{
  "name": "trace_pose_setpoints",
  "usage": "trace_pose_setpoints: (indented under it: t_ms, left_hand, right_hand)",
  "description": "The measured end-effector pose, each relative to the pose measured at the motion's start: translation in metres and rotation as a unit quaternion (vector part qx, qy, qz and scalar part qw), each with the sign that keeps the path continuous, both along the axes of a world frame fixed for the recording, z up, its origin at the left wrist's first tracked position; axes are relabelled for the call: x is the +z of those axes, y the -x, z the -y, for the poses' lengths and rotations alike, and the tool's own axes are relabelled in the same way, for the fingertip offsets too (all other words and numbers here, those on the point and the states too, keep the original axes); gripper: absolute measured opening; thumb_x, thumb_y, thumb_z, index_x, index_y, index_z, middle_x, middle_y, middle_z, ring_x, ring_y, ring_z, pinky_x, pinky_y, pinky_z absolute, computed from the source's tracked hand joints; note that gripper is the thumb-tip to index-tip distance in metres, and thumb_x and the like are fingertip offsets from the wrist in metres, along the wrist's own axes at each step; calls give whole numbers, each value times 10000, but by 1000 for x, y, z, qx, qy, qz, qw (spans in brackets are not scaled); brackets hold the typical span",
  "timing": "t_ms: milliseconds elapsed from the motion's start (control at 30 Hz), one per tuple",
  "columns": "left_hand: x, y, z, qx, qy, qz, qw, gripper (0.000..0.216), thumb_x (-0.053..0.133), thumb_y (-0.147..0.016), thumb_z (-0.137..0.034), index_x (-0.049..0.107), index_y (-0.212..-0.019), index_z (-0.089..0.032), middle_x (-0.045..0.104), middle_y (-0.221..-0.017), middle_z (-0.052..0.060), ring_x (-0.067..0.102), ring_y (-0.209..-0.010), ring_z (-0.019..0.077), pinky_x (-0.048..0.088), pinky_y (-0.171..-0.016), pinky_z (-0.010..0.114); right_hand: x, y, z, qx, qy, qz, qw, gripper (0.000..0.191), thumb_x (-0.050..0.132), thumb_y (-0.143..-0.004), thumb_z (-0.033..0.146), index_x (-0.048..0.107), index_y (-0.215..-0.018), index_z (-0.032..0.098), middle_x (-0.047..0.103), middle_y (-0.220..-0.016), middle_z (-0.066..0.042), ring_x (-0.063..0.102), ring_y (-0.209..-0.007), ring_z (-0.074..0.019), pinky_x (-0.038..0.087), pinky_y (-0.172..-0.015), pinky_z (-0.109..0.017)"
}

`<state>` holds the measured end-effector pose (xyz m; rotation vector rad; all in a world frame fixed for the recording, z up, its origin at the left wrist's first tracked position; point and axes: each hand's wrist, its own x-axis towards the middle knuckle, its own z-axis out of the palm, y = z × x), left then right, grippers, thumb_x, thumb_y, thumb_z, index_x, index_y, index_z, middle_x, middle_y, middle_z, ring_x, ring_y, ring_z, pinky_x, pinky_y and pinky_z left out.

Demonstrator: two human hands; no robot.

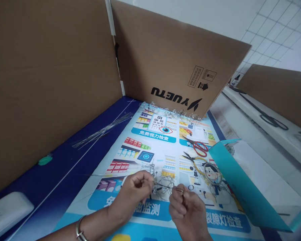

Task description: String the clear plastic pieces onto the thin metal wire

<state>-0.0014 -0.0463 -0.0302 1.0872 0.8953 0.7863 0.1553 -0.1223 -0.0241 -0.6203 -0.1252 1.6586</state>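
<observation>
My left hand (136, 190) and my right hand (184, 207) are both closed in a pinch, low in the middle of the view. Between them runs a thin metal wire (164, 185), each hand gripping one end. Just beyond the hands lies a small tangle of bent wire pieces (163, 177) on a printed poster (150, 144) that covers the table. A metal bangle (79, 229) sits on my left wrist.
A bundle of straight wires (102, 130) lies on the blue table at left. Red-handled scissors (200, 147) and dark pliers (190, 157) rest on the poster. A teal folder (238, 184) stands at right. Cardboard walls (52, 83) enclose the back and left. A white case (7, 211) is at lower left.
</observation>
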Motion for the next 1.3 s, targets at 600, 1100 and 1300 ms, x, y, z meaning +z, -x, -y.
trace_pose_setpoints:
  t_ms: [600, 1100, 1300]
  left_hand:
    - [-9, -6, 13, -59, -436, -203, 875, 106, 447, -669, -73, 463, -634, -171, 480, -553, -29, 442, -497, 98, 270, -478, 205]
    - [-17, -2, 11, -59, -503, -192, 840, 119, 433, -725, -79, 505, -698, -171, 510, -574, -10, 468, -523, 123, 298, -503, 237]
    - [-11, -2, 13, -60, -498, -189, 844, 142, 422, -732, -77, 526, -692, -166, 521, -563, -1, 478, -522, 122, 316, -499, 226]
  right_hand:
    - [8, 16, 11, 127, 21, 156, 979, 141, 732, -645, 246, 628, -680, 158, 315, -339, 111, 195, -286, -11, 169, -318, -158]
    - [13, 10, 10, -21, -26, 445, 895, 36, 559, -684, 147, 541, -664, 171, 431, -546, 45, 356, -470, -68, 262, -432, -183]
    - [15, 14, 12, -23, -136, 637, 759, 111, 517, -709, 80, 523, -686, 189, 518, -734, -13, 465, -618, -122, 357, -525, -222]
